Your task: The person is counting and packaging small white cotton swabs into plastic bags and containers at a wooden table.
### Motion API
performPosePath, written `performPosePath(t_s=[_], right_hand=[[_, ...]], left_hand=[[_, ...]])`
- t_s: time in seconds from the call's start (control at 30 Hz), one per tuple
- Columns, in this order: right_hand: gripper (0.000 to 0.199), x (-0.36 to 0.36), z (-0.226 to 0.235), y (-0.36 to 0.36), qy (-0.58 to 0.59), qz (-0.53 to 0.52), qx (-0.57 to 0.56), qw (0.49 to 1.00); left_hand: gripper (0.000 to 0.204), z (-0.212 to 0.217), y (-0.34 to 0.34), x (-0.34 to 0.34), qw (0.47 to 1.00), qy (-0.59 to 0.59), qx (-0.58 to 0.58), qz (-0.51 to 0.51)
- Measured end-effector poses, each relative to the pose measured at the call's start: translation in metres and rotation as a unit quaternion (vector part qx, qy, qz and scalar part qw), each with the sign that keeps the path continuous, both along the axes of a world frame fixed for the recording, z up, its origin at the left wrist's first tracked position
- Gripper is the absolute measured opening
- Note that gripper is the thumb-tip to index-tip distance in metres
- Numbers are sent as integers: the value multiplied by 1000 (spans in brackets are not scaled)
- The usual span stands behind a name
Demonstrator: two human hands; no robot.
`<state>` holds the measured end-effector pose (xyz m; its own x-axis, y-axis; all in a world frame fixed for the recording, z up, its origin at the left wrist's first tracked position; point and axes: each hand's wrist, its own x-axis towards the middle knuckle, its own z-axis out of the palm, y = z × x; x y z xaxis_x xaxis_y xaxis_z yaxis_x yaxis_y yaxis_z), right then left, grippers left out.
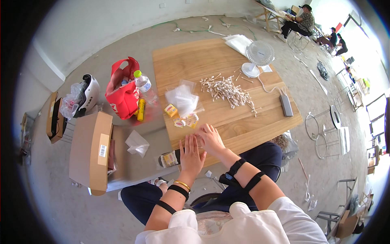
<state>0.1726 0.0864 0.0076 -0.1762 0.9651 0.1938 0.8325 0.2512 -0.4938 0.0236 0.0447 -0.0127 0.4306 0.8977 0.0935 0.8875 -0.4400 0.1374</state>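
Note:
My left hand (191,156) lies flat near the front edge of the wooden table (191,57), fingers stretched out. Right beside it, my right hand (212,140) has its fingers bent down to the wood; what its fingertips hold is hidden. A few thin sticks, apparently cotton swabs (199,140), show between the hands. Just beyond lies a small bunch of cotton swabs (190,120) on yellow printed cards (178,123), by a small yellow box (170,110). A dark-ended pack of swabs (168,159) is left of my left hand. Farther back spreads a loose pile of cotton swabs (227,91).
Clear plastic bags (183,99) lie left of the pile. A white fan (259,55) and a grey power bank (286,105) stand on the right. Leftward are a water bottle (143,83), a red bag (122,95) and a cardboard box (91,152). People sit far off.

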Motion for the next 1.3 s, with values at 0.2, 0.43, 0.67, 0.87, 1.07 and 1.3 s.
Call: performPosePath(t_s=[0.2,0.43,0.67,0.87,1.07,1.3], right_hand=[[40,14,-3,-13,100,-20,13,995],[50,33,-1,-49,78,-58,17,995],[48,29,-7,-63,69,-66,23,995],[46,29,-12,-64,51,-76,43,995],[44,24,-14,-65,31,-84,62,994],[47,24,-11,-68,-4,-96,64,993]], left_hand=[[86,-4,5,-4,999,-24,-2,-37],[90,-3,9,3,999,-20,-29,-15],[96,2,3,-3,999,-28,-41,-21],[96,5,-19,-7,998,-44,-24,-39],[94,2,-22,-14,998,-56,-13,-35],[98,6,-25,-14,997,-47,-21,-62]])
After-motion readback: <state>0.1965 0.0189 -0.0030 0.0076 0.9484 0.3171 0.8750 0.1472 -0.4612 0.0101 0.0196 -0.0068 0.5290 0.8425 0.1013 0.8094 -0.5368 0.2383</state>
